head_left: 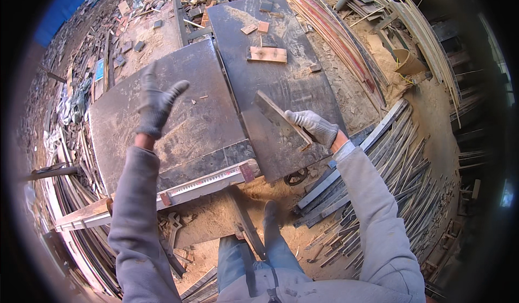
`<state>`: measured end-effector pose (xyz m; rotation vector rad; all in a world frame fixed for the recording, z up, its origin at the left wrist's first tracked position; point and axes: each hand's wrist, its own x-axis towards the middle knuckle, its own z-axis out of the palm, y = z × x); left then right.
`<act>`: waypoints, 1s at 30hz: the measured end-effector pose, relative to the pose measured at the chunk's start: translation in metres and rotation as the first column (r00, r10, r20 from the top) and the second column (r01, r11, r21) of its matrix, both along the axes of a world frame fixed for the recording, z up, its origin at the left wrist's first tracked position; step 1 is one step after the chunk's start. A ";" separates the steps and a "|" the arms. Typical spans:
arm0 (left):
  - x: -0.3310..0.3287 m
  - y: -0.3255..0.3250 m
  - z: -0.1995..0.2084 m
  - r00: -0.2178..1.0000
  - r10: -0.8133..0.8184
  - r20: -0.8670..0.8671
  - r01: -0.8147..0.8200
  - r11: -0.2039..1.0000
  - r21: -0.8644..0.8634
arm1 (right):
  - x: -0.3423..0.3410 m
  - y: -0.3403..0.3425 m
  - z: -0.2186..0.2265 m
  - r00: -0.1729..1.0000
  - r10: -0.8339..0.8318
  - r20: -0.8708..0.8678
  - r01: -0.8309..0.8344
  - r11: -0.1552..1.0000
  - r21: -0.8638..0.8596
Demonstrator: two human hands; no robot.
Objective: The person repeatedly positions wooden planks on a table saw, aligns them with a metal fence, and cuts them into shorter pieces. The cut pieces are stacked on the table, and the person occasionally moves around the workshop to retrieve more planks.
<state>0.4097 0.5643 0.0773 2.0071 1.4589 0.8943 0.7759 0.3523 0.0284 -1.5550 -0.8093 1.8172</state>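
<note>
My right hand (315,125), in a grey-white knit glove, grips the near end of a short wooden board (277,115). The board slants over the right panel (303,98) of a dark, sawdust-strewn worktable, its far end pointing away to the left. My left hand (158,102), gloved alike, is raised over the left panel (189,119) with thumb and fingers spread and nothing in it. A narrow gap runs between the two panels. Farther back on the right panel lie a pale wood block (267,54) and several small offcuts (263,27).
A measuring strip (208,180) runs along the table's front edge. Below it lies an adjustable wrench (174,224). Long thin wood strips (389,195) are heaped at the right, reddish strips (346,44) behind them. Scrap wood (184,0) covers the ground at the back.
</note>
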 end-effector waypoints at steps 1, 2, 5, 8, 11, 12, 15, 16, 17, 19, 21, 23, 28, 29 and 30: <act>0.009 -0.030 -0.005 0.963 -0.166 0.213 0.206 0.961 -0.186 | -0.012 0.002 0.007 0.991 0.110 0.079 -0.119 0.986 0.113; 0.018 -0.061 -0.013 0.899 -0.220 0.379 0.388 0.802 -0.455 | -0.025 0.002 0.013 0.972 0.155 0.175 -0.195 0.951 0.241; 0.028 -0.121 -0.040 0.869 -0.369 0.329 0.494 0.648 -0.579 | -0.045 0.003 0.020 0.815 0.225 0.534 -0.427 0.855 0.292; 0.024 -0.140 -0.057 0.905 -0.269 0.331 0.416 0.727 -0.546 | -0.040 0.002 0.009 0.646 0.171 0.744 -0.595 0.723 0.351; 0.019 -0.132 -0.065 0.929 -0.300 0.218 0.367 0.829 -0.422 | -0.026 0.010 -0.017 0.525 0.163 0.835 -0.685 0.663 0.302; 0.018 -0.129 -0.070 0.934 -0.290 0.207 0.347 0.873 -0.342 | -0.024 0.015 -0.027 0.474 0.186 0.861 -0.705 0.666 0.244; 0.023 -0.125 -0.094 0.943 -0.315 0.107 0.332 0.915 -0.232 | -0.028 0.035 -0.054 0.367 0.070 0.928 -0.780 0.567 0.266; 0.023 -0.121 -0.102 0.955 -0.297 -0.014 0.288 0.936 -0.204 | -0.032 0.042 -0.061 0.289 0.086 0.953 -0.788 0.587 0.186; 0.023 -0.116 -0.109 0.946 -0.290 -0.144 0.259 0.945 -0.201 | -0.035 0.047 -0.067 0.295 0.086 0.951 -0.779 0.598 0.188; 0.024 -0.107 -0.120 0.911 -0.285 -0.296 0.263 0.958 -0.113 | -0.043 0.058 -0.076 0.242 0.058 0.968 -0.813 0.557 0.170; 0.027 -0.102 -0.127 0.870 -0.307 -0.385 0.247 0.949 -0.198 | -0.048 0.064 -0.082 0.203 0.037 0.978 -0.828 0.540 0.151; 0.032 -0.097 -0.129 0.823 -0.344 -0.451 0.240 0.931 -0.274 | -0.049 0.067 -0.087 0.135 0.092 0.987 -0.814 0.578 0.057; 0.044 -0.090 -0.130 0.809 -0.326 -0.489 0.234 0.942 -0.241 | -0.041 0.071 -0.097 0.135 0.100 0.986 -0.767 0.641 0.040; 0.045 -0.089 -0.130 0.817 -0.317 -0.481 0.238 0.946 -0.219 | -0.039 0.072 -0.098 0.161 0.072 0.984 -0.769 0.634 0.079; 0.046 -0.089 -0.130 0.812 -0.325 -0.485 0.232 0.942 -0.242 | -0.038 0.073 -0.099 0.161 0.098 0.982 -0.773 0.632 0.064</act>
